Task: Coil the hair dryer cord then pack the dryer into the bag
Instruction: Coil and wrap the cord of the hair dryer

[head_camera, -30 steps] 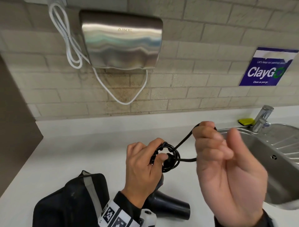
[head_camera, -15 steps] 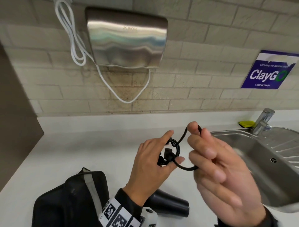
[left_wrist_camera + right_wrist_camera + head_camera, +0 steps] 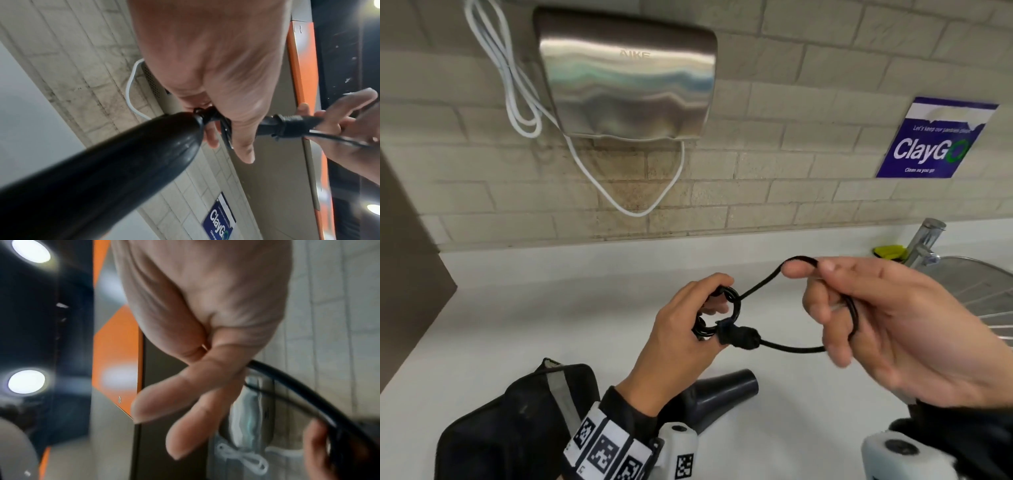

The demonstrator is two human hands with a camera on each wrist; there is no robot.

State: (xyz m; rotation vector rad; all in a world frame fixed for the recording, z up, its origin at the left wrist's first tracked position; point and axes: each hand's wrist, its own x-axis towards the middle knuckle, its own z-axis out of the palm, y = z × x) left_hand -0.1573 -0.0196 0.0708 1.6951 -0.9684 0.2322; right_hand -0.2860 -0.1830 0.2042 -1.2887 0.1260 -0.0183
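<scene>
White surface carries the black bag nearest, hair dryer beside it; left hand clamps the coiled cord; right hand pinches the last loop; lay it flush, keeping tension.

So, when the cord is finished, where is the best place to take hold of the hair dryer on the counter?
Probably by the handle, which runs up to the left hand. The hair dryer lies on its side beside the bag, its wide nozzle pointing right. Come from above and wrap the fingers around the narrower handle.
</scene>
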